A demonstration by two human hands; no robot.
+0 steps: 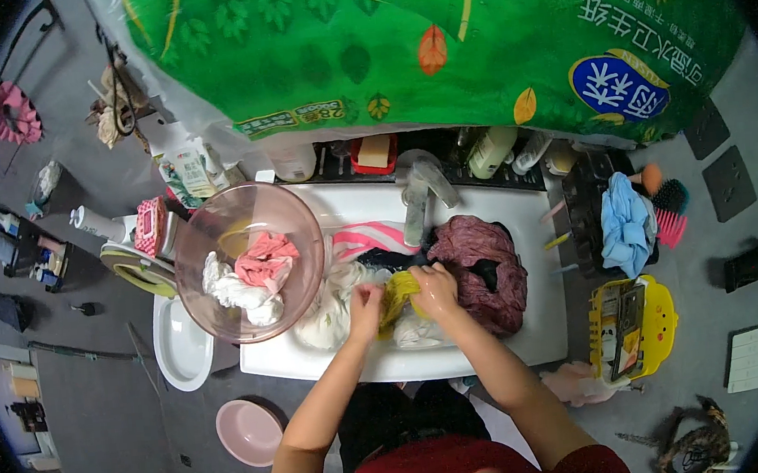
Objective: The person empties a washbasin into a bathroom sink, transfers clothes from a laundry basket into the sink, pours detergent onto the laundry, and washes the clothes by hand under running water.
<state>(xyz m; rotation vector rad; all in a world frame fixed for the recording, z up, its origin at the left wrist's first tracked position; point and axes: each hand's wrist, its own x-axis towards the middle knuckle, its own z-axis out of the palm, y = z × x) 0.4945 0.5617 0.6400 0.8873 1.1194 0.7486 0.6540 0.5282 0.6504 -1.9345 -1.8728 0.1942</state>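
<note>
A yellow-green cloth (394, 299) is bunched between my two hands over the white sink (543, 312). My left hand (367, 308) is closed on its left edge, and my right hand (435, 289) grips its right side. To the right of my right hand lies a bundled maroon garment (492, 290). White wet fabric (327, 309) lies left of my hands, with a pink-and-white striped cloth (370, 237) behind it. Dark cloth shows under the faucet (421, 201).
A clear pinkish basin (312, 296) holding white and coral cloths rests over the sink's left end. Behind stand bottles and a red soap dish (374, 154), below a large green package (336, 51). A yellow basket (662, 329) is at right; a pink basin (249, 432) sits lower left.
</note>
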